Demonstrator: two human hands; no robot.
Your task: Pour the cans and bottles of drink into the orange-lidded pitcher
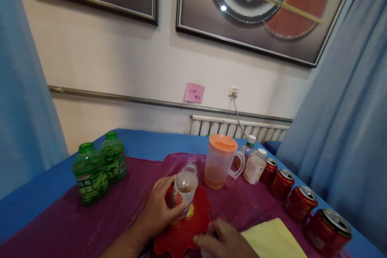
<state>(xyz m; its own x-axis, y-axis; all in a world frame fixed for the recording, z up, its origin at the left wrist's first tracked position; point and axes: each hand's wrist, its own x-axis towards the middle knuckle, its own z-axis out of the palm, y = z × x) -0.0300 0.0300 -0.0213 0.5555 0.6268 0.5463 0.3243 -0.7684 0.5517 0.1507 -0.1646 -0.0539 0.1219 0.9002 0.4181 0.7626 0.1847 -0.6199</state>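
Clear bottle (185,189), open at the neck and upright or nearly so, is at the near middle of the worktop (145,141), over a red mat (196,225) with a wavy edge; whether its base touches the mat is hidden. Purple sheet (127,213) covers much of the worktop, with blue showing along the left, far and right edges; a jug (216,167) with an orange lid (223,143) and some amber liquid stands just beyond the mat, toward the far edge, its handle turned right. Two green bottles (90,177) stand near the left edge, the nearer partly hiding the other; two white-capped bottles (254,168) stand right of the jug, the farther one partly covered by the nearer and by the jug's handle; four red cans (328,231) line the right edge down to its near corner; a yellow cloth (275,238) lies at the near edge, beside the cans.

Of the hands, the left hand (165,203) is closed part-way around the bottle, thumb across the near side and fingers behind; the right hand (226,238), blurred, is at the near edge between mat and cloth, covering part of the mat, fingers bent; I cannot tell whether it holds anything.
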